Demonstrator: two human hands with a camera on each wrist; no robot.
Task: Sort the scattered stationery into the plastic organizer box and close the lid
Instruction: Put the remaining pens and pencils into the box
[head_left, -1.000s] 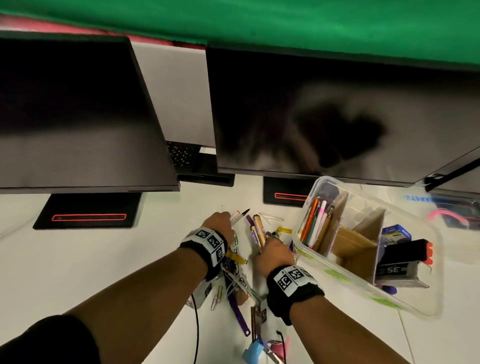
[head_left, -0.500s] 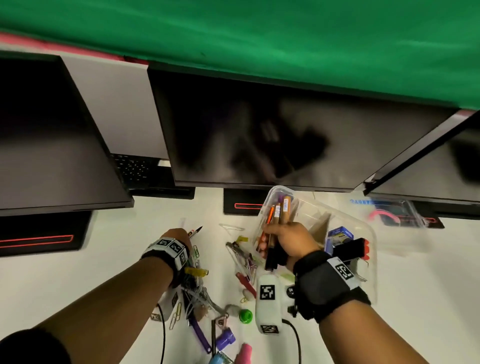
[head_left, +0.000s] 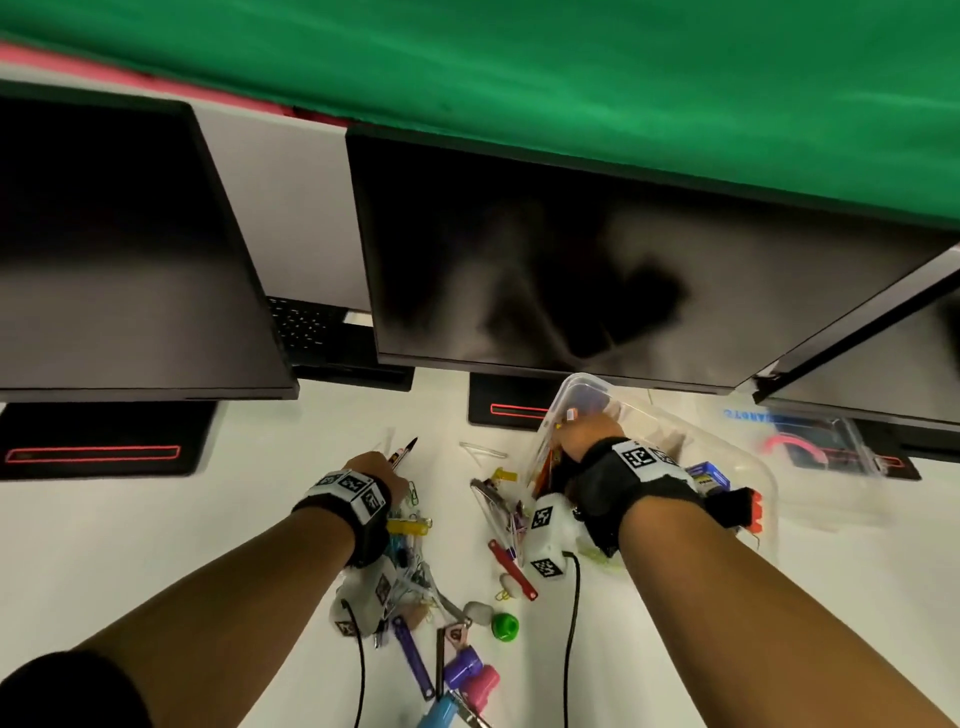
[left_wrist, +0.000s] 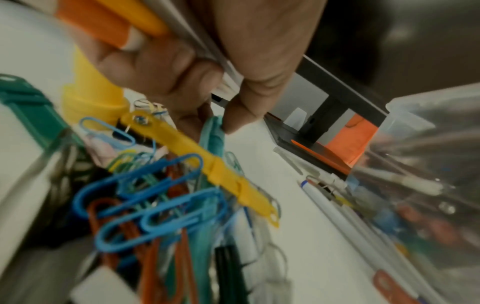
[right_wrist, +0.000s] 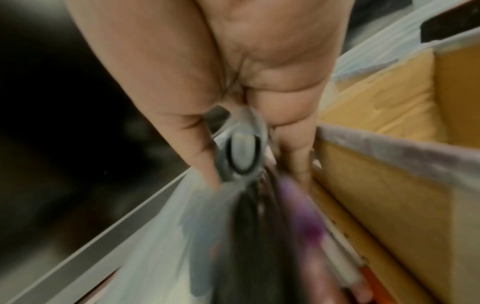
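The clear plastic organizer box (head_left: 748, 470) stands at the right, lid off, with cardboard dividers (right_wrist: 389, 164) inside. My right hand (head_left: 584, 428) is down in its left compartment, fingers (right_wrist: 296, 156) curled round a bunch of pens (right_wrist: 242, 153) that point into it. My left hand (head_left: 387, 460) rests over the pile of scattered stationery (head_left: 415, 571) and grips several pens and pencils (left_wrist: 135, 22); one dark tip (head_left: 410, 446) sticks out beyond the knuckles. Coloured paper clips (left_wrist: 145, 197) and a yellow tag (left_wrist: 221, 174) lie just under that hand.
Three dark monitors (head_left: 545, 270) overhang the back of the white desk, their bases close behind the box. A green cap (head_left: 505, 626), a red clip (head_left: 511, 569) and purple and pink caps (head_left: 470, 670) lie near the front. A clear plastic piece with blue print (head_left: 831, 452) sits right of the box.
My right hand lifted a bunch of pens off the pile and carried it right, down into the box's left compartment. The left hand stayed on the pile with its pens.
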